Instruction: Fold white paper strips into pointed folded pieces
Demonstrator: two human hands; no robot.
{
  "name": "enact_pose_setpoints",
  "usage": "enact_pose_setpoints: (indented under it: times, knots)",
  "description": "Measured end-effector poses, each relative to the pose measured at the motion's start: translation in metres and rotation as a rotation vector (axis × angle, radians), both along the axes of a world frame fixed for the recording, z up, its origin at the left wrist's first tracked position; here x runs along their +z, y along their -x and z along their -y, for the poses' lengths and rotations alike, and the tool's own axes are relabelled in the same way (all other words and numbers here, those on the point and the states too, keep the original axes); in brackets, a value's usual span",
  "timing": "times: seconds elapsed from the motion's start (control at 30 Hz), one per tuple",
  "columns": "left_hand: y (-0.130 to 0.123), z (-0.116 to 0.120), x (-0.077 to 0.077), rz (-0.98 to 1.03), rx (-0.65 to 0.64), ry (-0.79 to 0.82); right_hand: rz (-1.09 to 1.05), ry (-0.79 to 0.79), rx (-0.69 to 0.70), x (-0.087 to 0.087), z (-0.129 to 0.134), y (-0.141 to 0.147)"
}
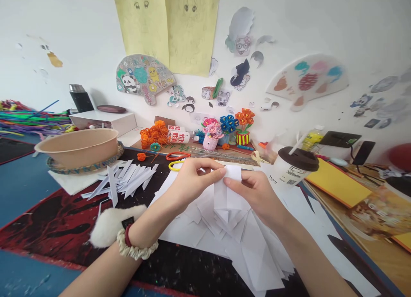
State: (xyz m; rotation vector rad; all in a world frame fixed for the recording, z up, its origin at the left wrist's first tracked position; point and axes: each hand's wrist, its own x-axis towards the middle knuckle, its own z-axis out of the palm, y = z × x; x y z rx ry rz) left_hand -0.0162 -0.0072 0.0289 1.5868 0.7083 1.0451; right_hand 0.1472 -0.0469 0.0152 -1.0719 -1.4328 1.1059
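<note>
A strip of white paper [233, 172] with a fold near its top is held up between my two hands. My left hand [201, 175] pinches its upper left edge between thumb and fingers. On the other side, my right hand [253, 187] grips it with the thumb in front and the fingers behind. Below my hands lies a loose pile of white paper pieces [257, 254] on larger white sheets. Farther left, a heap of narrow folded paper strips [128, 177] rests on the dark mat [58, 228].
A beige basin [80, 147] stands at the left on a woven ring. At the right is a lidded cup [293, 168] with a straw, near a yellow pad [337, 181]. Scissors with a yellow handle [175, 165] and small flower pots [211, 136] sit toward the wall.
</note>
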Motion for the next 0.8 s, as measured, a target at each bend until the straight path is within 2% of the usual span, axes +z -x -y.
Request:
enact_pose_setpoints:
  times: [0.23,0.8]
  knots:
    - [-0.0002,-0.0011,-0.0029,0.029,0.069,0.034,0.004,0.044,0.058,0.0024,0.0021,-0.0024]
    - [-0.0007,-0.0008,-0.0021,0.06,0.08,0.064,0.034,0.041,0.049,-0.0011,0.0006,-0.0016]
